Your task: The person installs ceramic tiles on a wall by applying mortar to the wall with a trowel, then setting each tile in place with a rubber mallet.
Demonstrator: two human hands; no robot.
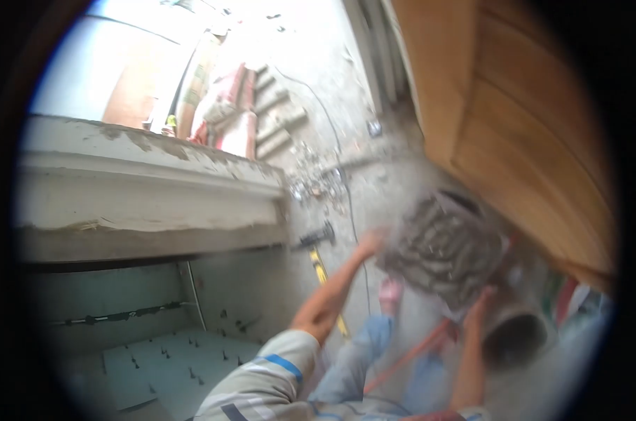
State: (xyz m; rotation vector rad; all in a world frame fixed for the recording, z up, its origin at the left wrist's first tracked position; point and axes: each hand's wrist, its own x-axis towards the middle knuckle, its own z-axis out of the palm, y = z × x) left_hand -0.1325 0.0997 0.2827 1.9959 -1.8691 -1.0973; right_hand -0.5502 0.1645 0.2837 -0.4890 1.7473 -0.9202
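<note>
A broad slab (444,249) coated with wet grey mortar in wavy ridges is held in front of my legs. My left hand (374,242) is at its left edge, closed there but smeared by motion. At the lower right edge, my right hand (481,303) grips it, with the fingers partly hidden. The underside of the slab is out of sight, and its outline is blurred. Just below my right hand stands a round bucket (514,338) with a dark grey inside.
A yellow spirit level (319,268) and a dark tool (314,236) lie left of my legs. Rubble (316,175), a cable (353,217) and sacks (227,98) are farther off. Tiles with clips (171,361) lie below a ledge (150,203). Wooden panelling (521,105) stands right.
</note>
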